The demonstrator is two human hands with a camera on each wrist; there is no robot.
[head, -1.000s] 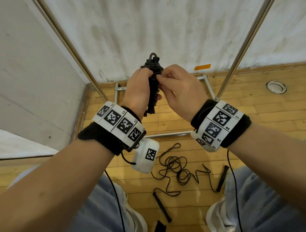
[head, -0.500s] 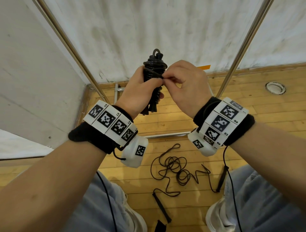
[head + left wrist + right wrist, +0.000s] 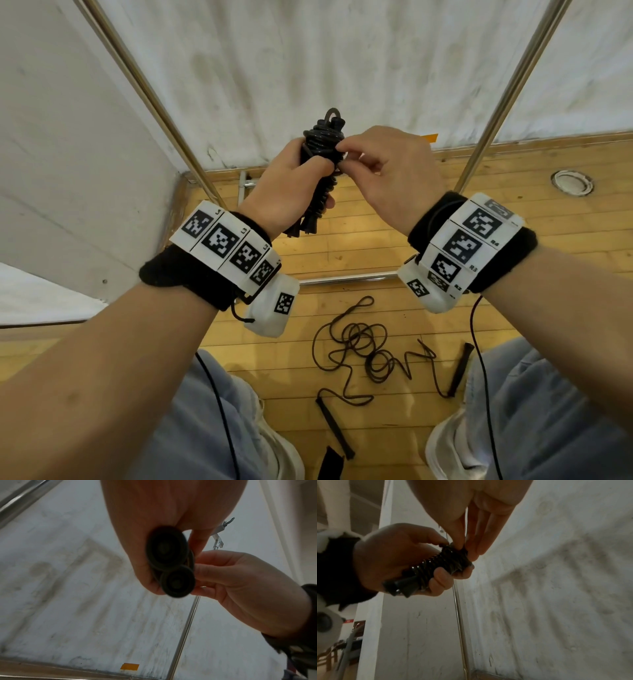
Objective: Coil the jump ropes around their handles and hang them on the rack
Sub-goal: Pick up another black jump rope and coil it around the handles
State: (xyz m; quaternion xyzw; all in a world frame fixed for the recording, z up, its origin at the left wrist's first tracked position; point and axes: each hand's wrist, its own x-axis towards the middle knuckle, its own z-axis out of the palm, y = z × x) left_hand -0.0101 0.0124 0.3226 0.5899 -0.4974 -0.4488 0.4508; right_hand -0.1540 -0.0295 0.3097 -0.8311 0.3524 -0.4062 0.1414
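Note:
A black jump rope (image 3: pixel 320 144) is coiled tightly around its two handles and stands upright in front of me. My left hand (image 3: pixel 291 185) grips the bundle around its middle, with the handle ends (image 3: pixel 171 563) sticking out below the fist. My right hand (image 3: pixel 383 168) pinches the rope at the top of the coil (image 3: pixel 453 555) with thumb and fingertips. A small loop of rope (image 3: pixel 333 113) pokes up above the bundle. A second black jump rope (image 3: pixel 363 346) lies loose and tangled on the wooden floor between my feet.
Two slanted metal rack poles (image 3: pixel 150 99) (image 3: pixel 507 96) rise on either side of my hands, with a low crossbar (image 3: pixel 346 279) near the floor. A white wall (image 3: pixel 308 61) stands behind. A round floor fitting (image 3: pixel 571 182) sits at the right.
Both hands have lifted the bundle slightly and drifted. The right fingers have shifted their pinch on the top turns of the coil. The left hand's grip is unchanged.

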